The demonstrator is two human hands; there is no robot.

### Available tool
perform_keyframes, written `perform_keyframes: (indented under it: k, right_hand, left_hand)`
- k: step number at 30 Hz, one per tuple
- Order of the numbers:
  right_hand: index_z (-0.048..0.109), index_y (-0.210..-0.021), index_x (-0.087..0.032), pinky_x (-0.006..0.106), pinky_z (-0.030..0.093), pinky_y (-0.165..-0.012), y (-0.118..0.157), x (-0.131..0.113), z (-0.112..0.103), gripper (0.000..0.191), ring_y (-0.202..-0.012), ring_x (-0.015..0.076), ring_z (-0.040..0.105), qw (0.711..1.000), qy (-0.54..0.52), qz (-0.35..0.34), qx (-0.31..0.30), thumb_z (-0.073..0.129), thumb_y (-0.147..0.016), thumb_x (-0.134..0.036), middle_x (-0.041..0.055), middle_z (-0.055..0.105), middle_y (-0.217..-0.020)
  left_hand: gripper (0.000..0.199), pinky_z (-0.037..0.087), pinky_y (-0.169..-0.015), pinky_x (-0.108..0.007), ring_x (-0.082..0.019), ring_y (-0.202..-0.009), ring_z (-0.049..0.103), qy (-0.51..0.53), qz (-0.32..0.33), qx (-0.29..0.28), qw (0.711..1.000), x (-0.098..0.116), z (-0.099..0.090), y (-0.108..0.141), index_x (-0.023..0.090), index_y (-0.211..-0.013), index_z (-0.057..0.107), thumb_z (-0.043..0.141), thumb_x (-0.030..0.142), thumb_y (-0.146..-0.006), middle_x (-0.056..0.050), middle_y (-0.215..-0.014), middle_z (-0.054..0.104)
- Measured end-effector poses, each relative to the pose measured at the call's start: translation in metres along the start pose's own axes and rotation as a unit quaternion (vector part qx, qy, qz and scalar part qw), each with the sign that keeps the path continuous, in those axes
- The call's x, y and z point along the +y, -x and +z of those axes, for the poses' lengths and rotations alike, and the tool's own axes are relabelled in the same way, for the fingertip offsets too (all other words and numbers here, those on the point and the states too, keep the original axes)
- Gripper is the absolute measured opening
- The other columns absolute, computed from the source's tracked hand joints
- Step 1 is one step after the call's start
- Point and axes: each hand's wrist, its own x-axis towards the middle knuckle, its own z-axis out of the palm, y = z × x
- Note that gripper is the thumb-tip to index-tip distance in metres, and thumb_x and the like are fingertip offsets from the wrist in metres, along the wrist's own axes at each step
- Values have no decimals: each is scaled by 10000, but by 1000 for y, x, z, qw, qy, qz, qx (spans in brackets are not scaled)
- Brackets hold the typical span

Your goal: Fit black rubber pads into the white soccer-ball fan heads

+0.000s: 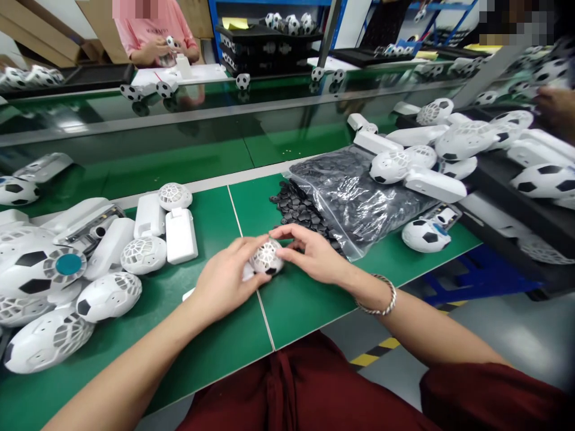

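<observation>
My left hand (231,272) is closed around a white ball-shaped housing (268,256) with a web-like grille and black football patches. The housing rests low over the green table, and a white part of it is mostly covered by my palm. On its right side, my right hand (308,250) has thumb and forefinger bent in a pinch at the housing's edge. Whether a small piece is between those fingertips is hidden. Just behind my right hand lies a pile of small black pieces (299,206), spilling from a clear plastic bag (359,194).
Several football-patterned housings (110,296) and white box-like parts (181,235) crowd the left. More housings (390,166) lie on the bag and on black trays (498,209) at right. Beyond runs a green conveyor (202,149). Across it, a person in pink (155,36) handles a similar part.
</observation>
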Motion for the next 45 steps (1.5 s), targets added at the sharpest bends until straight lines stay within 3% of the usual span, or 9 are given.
perform_keyframes:
  k: [4, 8, 14, 16, 18, 22, 27, 35, 45]
  right_hand:
    - [643, -842, -167, 298, 451, -790, -22, 7, -21, 104, -841, 149, 550, 978, 208, -19, 11, 545, -832, -198, 46, 621, -873]
    - [673, -873, -161, 301, 412, -771, -40, 19, -16, 134, -854, 184, 517, 921, 383, -22, -73, 562, -829, -222, 62, 634, -873]
    - [650, -835, -103, 314, 378, -699, -48, 18, -5, 190, -813, 204, 511, 848, 496, -89, -165, 464, -861, -129, 113, 624, -823]
    - [634, -859, -104, 314, 382, -715, -45, 13, -11, 168, -816, 197, 523, 873, 459, -89, -138, 467, -853, -109, 104, 629, -828]
    - [613, -900, -119, 286, 403, -714, -36, 6, -18, 123, -799, 167, 545, 929, 356, -64, -80, 504, -844, -134, 72, 638, -840]
    - [606, -842, -150, 230, 439, -696, -7, -14, -23, 61, -730, 107, 568, 988, 141, -40, -44, 565, -822, -190, 12, 641, -803]
    - [622, -786, -170, 307, 429, -828, 17, -25, 0, 52, -860, 136, 528, 988, 100, -102, -62, 588, -805, -204, 37, 579, -856]
    - [525, -767, -182, 385, 383, -937, 16, -25, 17, 89, -1090, 190, 475, 992, 74, -95, -33, 613, -757, -168, 74, 515, -1150]
    - [462, -939, -194, 242, 485, -639, 17, -21, 20, 244, -1010, 174, 492, 999, -16, 42, -29, 609, -745, -198, 78, 505, -1090]
  left_hand:
    - [585, 412, -886, -390, -234, -1095, 519, -11, 88, -42, 995, 6, 7, 8, 223, -1266, 369, 551, 145, -716, -59, -1265, 525]
    - [619, 336, -953, -426, -203, -1128, 485, -31, 152, -34, 987, 13, 10, 10, 230, -1258, 402, 399, -18, -690, -40, -1278, 522]
    - [553, 172, -1050, -511, -212, -1186, 418, -69, 151, -27, 986, 4, 4, 1, 280, -1233, 467, 336, -8, -779, 2, -1204, 580]
    - [581, 164, -1043, -542, -238, -1238, 357, -86, 117, -2, 989, -6, 1, 0, 302, -1237, 470, 320, -16, -775, 17, -1228, 567]
    - [622, 153, -1042, -565, -255, -1276, 299, -87, 88, 5, 992, -14, -3, 0, 310, -1252, 455, 327, -25, -745, 25, -1258, 543]
    - [662, 73, -1055, -597, -309, -1327, 176, -47, 82, -41, 995, -18, -7, 2, 240, -1339, 340, 517, 138, -709, -26, -1340, 456]
    - [739, 24, -1052, -608, -339, -1324, 165, -26, 53, -26, 998, -12, -5, 2, 203, -1315, 381, 638, 486, -683, -70, -1307, 485]
    - [645, 33, -1045, -617, -325, -1328, 169, 5, 49, -14, 999, -13, -3, 1, 215, -1272, 430, 635, 433, -700, -71, -1262, 525]
    - [588, 30, -1068, -587, -309, -1302, 244, 39, 13, 8, 999, -9, -3, -1, 230, -1179, 516, 682, 421, -648, -51, -1186, 575]
